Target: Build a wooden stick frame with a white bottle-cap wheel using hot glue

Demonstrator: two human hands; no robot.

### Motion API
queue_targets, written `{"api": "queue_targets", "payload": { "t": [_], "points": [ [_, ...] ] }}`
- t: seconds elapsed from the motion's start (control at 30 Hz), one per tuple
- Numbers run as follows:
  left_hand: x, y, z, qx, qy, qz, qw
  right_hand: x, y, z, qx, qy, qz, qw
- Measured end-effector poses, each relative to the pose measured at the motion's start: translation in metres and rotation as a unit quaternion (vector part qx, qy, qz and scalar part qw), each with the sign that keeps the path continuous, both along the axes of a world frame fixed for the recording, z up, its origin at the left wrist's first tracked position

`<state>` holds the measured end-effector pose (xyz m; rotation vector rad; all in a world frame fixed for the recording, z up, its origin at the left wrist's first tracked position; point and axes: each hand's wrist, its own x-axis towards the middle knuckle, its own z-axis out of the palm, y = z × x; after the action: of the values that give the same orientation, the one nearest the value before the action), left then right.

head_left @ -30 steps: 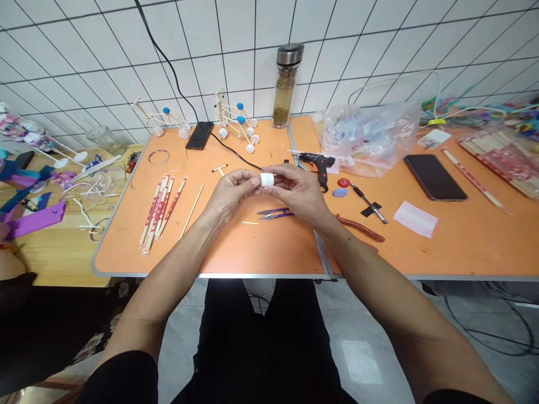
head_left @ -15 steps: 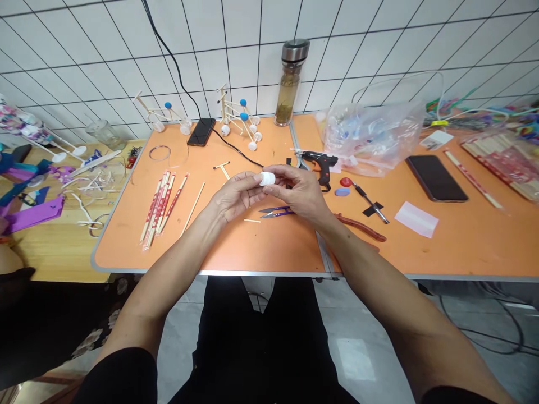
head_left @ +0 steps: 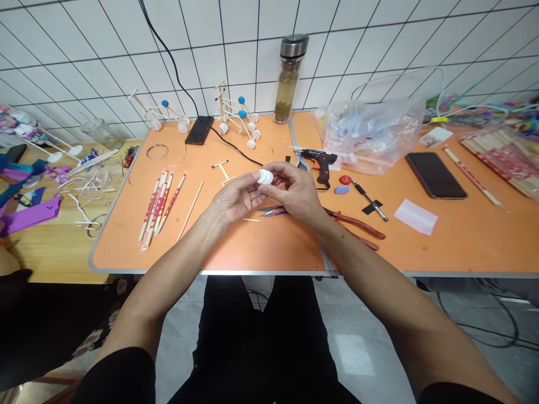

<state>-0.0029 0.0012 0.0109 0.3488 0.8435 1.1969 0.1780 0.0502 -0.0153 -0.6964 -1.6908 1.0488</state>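
Above the orange table, both hands meet at a small stack of white round caps (head_left: 265, 177). My left hand (head_left: 238, 197) grips its left side between thumb and fingers. On the other side, the thumb and fingers of my right hand (head_left: 295, 188) are closed on it too. Just below lie purple-handled thread snips (head_left: 273, 211), partly covered by my right hand, and a short stick piece (head_left: 251, 220). A T-shaped stick frame (head_left: 222, 168) rests beyond my left hand. Red-handled pliers (head_left: 357, 220) lie partly behind my right wrist.
A glue gun (head_left: 320, 163) lies right of centre, near a tea bottle (head_left: 290, 78) by the wall. Wrapped chopsticks (head_left: 158, 207) are at left. Stick tricycle models (head_left: 238, 115) stand at the back. Phones (head_left: 435, 175), a plastic bag (head_left: 374, 134) and a pen (head_left: 369, 200) are about.
The white caps have tilted slightly between my fingers, showing more of a round face. My right forearm has shifted a little, uncovering more of the pliers. The view has moved slightly.
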Motion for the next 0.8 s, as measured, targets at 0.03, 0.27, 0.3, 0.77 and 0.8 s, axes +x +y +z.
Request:
{"api": "queue_targets", "payload": {
  "t": [0.03, 0.27, 0.3, 0.77, 0.8],
  "points": [
    [-0.0014, 0.0005, -0.0021, 0.005, 0.001, -0.008, 1.0, -0.0004, -0.0009, 0.001, 0.0, -0.001, -0.002, 1.0],
    [-0.0032, -0.0014, -0.0078, 0.054, 0.013, -0.042, 0.998, 0.0028, -0.0044, 0.0058, 0.041, -0.013, -0.01, 0.999],
    [-0.0027, -0.0021, -0.0073, 0.064, 0.011, -0.043, 0.997, 0.0034, -0.0042, 0.0055, 0.052, -0.014, -0.009, 0.999],
    [0.0047, -0.0011, -0.002, 0.249, 0.185, 0.096, 0.946, 0.0035, -0.0026, 0.0063, 0.075, 0.009, 0.007, 0.997],
    [0.0048, -0.0012, -0.0023, 0.272, 0.209, 0.114, 0.932, 0.0036, -0.0024, 0.006, 0.06, 0.023, 0.012, 0.998]
  ]
}}
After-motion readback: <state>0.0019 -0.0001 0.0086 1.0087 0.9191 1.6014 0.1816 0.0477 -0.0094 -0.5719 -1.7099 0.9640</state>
